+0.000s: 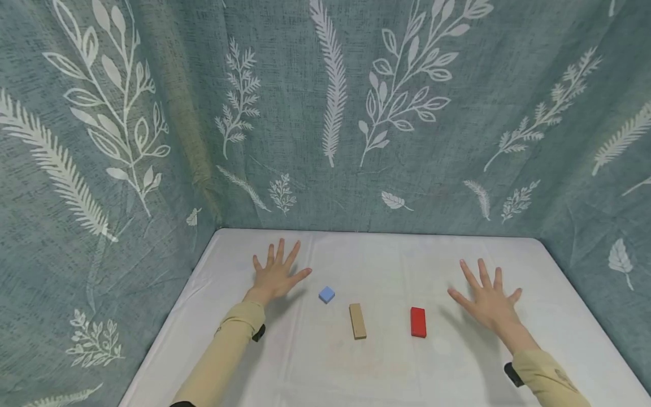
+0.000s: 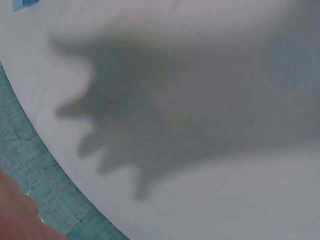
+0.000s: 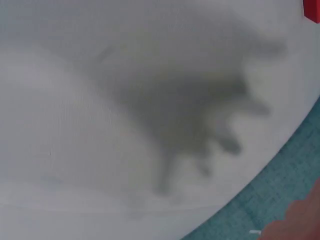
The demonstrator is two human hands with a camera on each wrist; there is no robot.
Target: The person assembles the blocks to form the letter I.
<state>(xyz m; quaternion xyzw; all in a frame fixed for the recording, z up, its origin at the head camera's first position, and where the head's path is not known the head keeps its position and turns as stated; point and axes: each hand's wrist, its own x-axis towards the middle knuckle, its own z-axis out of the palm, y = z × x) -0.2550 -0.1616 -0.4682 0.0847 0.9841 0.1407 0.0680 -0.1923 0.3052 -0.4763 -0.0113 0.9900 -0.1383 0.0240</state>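
Note:
Both hands are spread above the white table, holding nothing. The left hand (image 1: pixel 274 278) is at the left, up and left of a small blue block (image 1: pixel 326 294). The right hand (image 1: pixel 490 305) is at the right, with a red block (image 1: pixel 418 322) to its left. Between the blue and red blocks lies a tan oblong block (image 1: pixel 357 321). In the left wrist view, part of the hand (image 2: pixel 22 215) shows at the lower left and a blue piece (image 2: pixel 24 4) at the top. The right wrist view has part of the hand (image 3: pixel 297 220) at the lower right and the red block (image 3: pixel 312 10) in the top corner.
A white cloth covers the table (image 1: pixel 376 373), whose rounded far corners are in view. Behind and at both sides hangs a green curtain (image 1: pixel 295 113) with white leaf patterns. Hand shadows fall on the cloth.

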